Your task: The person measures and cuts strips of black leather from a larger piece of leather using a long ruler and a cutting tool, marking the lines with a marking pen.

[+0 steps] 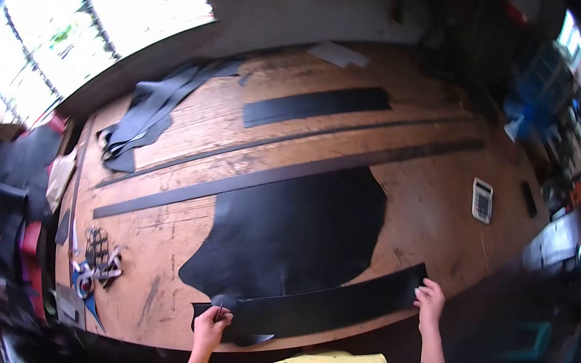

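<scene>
A wide black sheet of material (292, 225) with curved edges lies on the wooden table. Along its near side runs a long black strip (333, 303), close to the table's front edge. At the strip's left end my left hand (213, 322) is closed on a small thin dark tool, too small to name. My right hand (430, 300) is at the strip's right end, fingers bent near its edge; whether they grip it is unclear. Beyond the sheet, a long flat dark bar (284, 175) crosses the table diagonally.
Another black piece (318, 106) and a thin rod (236, 147) lie farther back. Grey-black scraps (150, 117) are at the back left, scissors (84, 279) at the left. A calculator (482, 201) sits at the right. The wooden table (438, 221) has a curved-looking edge.
</scene>
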The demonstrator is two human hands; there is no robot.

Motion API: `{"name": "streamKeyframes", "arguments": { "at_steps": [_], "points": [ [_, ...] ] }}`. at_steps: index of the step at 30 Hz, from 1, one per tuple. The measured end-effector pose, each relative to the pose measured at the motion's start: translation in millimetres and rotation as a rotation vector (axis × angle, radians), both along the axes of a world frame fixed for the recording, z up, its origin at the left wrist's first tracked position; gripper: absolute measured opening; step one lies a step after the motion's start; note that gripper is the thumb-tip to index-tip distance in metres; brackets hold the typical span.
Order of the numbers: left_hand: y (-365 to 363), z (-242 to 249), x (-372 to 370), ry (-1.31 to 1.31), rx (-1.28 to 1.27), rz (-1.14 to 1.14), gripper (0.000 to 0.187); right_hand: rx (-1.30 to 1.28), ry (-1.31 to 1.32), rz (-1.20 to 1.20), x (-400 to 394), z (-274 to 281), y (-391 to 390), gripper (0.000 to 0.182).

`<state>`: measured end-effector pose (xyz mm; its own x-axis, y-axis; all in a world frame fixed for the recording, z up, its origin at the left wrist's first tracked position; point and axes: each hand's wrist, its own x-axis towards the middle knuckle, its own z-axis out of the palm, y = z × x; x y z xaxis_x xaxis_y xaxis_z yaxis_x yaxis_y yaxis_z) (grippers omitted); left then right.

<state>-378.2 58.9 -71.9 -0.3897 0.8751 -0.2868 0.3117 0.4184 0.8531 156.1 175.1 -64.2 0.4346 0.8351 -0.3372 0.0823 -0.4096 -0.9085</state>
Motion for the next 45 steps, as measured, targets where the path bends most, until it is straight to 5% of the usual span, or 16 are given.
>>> {"name": "streamKeyframes", "arguments": {
  "at_steps": [3, 5, 7, 8, 11, 17, 22, 25, 33, 45],
  "points": [
    [-19, 8, -43, 0.457, 0.079, 0.243, 0.028, 0.155, -0.308, -0.033, 16, 8, 3, 0.043],
    [-33, 10, -77, 0.664, -0.152, 0.278, 0.039, 0.185, -0.427, 0.044, 25, 24, 6, 0.043],
    [-42, 9, -86, 0.946, -0.118, 0.352, 0.059, 0.200, -0.460, 0.110, 31, 33, 15, 0.046],
    [-36, 21, -76, 0.953, -0.264, 0.377, 0.074, 0.223, -0.489, 0.142, 34, 36, 22, 0.048],
    [-18, 12, -38, 0.978, -0.066, 0.297, 0.084, 0.267, -0.593, 0.195, 26, 38, 56, 0.052],
    [105, 18, 105, 0.878, 0.186, -0.070, 0.087, 0.461, -0.750, 0.438, 2, 8, 166, 0.072],
    [205, -24, 169, 0.850, 0.206, -0.064, 0.087, 0.497, -0.878, 0.599, 4, 4, 267, 0.082],
    [229, -41, 184, 1.009, 0.080, -0.026, 0.085, 0.491, -0.863, 0.661, 19, -10, 320, 0.088],
    [234, -8, 193, 0.947, -0.079, -0.096, 0.082, 0.355, -1.065, 0.853, 32, -6, 410, 0.101],
    [241, 2, 195, 0.910, -0.205, -0.120, 0.083, 0.354, -1.203, 1.322, 31, 24, 497, 0.088]
  ]
}}
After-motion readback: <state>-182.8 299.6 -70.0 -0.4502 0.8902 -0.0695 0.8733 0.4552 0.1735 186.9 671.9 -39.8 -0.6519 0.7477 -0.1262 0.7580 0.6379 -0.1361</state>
